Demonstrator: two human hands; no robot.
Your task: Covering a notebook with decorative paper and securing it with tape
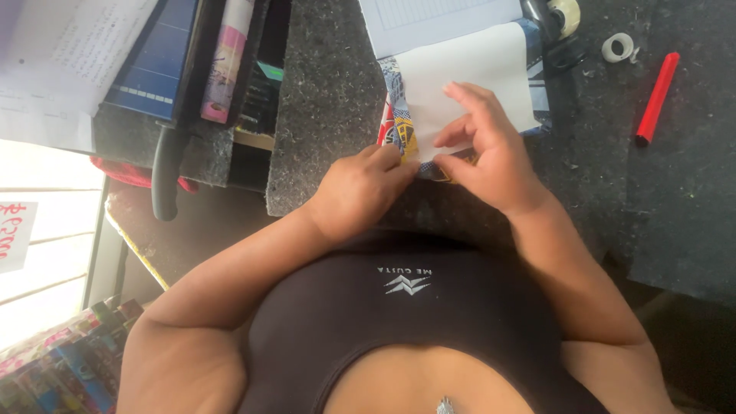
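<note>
Left hand (360,188) curled, fingertips pinching near edge of white paper (468,77). Right hand (487,149) half open, fingers pressing paper flat on colourful wrap (399,126).

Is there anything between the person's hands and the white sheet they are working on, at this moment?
Nothing visible does. The right hand lies flat on the near edge of the white sheet, and the left hand pinches that edge beside it. The red marker and tape roll lie apart, off to the right on the dark counter.
</note>
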